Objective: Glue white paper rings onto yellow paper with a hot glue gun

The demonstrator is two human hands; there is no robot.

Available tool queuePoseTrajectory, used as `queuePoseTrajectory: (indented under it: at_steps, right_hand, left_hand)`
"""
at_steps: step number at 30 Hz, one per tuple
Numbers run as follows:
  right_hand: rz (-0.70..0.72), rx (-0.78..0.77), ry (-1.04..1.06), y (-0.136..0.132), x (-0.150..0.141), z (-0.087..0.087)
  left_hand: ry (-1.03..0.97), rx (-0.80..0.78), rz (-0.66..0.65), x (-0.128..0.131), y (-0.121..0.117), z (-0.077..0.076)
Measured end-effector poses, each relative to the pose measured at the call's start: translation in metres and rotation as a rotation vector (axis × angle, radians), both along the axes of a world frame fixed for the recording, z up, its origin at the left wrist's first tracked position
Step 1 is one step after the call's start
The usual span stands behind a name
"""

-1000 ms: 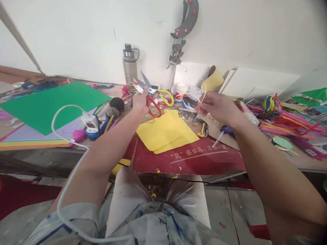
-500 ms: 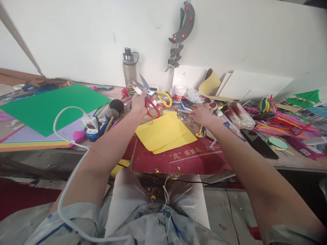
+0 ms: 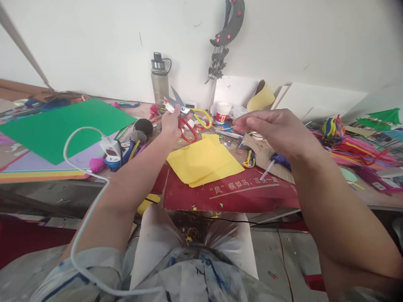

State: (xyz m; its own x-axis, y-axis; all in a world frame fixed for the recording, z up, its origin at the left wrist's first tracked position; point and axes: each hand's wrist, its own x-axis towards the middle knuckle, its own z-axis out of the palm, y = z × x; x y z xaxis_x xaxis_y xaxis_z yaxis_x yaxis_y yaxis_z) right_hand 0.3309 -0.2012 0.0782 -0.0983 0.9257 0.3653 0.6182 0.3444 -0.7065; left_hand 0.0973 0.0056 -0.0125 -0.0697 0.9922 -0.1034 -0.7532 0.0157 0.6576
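My left hand [image 3: 171,125] is closed on red-handled scissors [image 3: 184,119], held above the table with the blades parted and pointing up and left. My right hand [image 3: 273,131] hovers to the right at the same height, its fingertips pinched together toward the scissors; what they hold, if anything, is too thin to make out. Below and between both hands lie folded yellow paper sheets [image 3: 204,161] on a red printed sheet [image 3: 245,193].
A big green sheet [image 3: 59,126] lies at the left, with a blue glue gun [image 3: 121,151] and its white cable [image 3: 82,201]. A metal bottle [image 3: 158,82] and a paper cup [image 3: 223,112] stand by the wall. Coloured pipe cleaners [image 3: 355,151] crowd the right side.
My right hand held a white strand, dropped to the table among the clutter, then rose again with its fingers pinched. My left hand kept the scissors in nearly the same place.
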Motion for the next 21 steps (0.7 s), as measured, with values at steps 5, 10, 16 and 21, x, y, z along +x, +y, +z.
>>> queuePoseTrajectory:
  at_steps: [5,10,16,21]
  right_hand:
    - [1.045,-0.387,0.080,-0.044,-0.022,0.009]
    - [0.516,-0.414,-0.296,-0.008,0.009,-0.029]
    - [-0.078,-0.120,-0.938,0.052,0.042,-0.089]
    - [-0.248,-0.231,-1.096,0.065,0.035,-0.115]
  left_hand:
    - [0.089,0.056,0.018,-0.001,0.002,0.000]
    - [0.072,0.024,0.007,-0.003,0.003,0.005]
    - [0.029,0.058,0.043,0.003,-0.003,0.007]
    - [0.078,0.099,-0.003,0.006,0.001,0.007]
